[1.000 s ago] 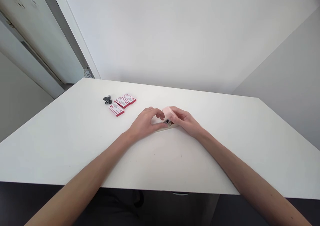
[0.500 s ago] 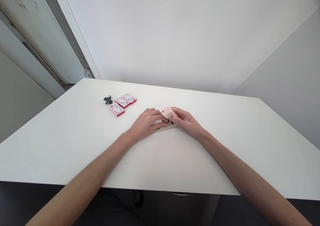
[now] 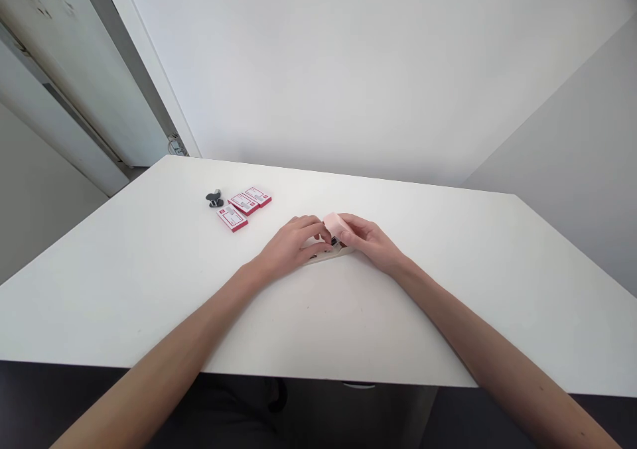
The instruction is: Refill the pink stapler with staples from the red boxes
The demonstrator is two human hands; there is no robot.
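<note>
- Left hand (image 3: 291,243): palm down on the table (image 3: 149,270), fingers curled onto the stapler (image 3: 333,223).
- Right hand (image 3: 371,240): grips its pink top from the right.

Cannot identify pale pink item (image 3: 332,224), largely covered by left hand (image 3: 291,243) and right hand (image 3: 371,240); cannot read box labels (image 3: 232,217).

Person at white table (image 3: 149,270) | left hand (image 3: 288,243): bare, slender fingers | right hand (image 3: 371,240): bare, slender fingers | forearms: both bare, slim, uncovered from wrists past the table's near edge to the view's lower edge.
</note>
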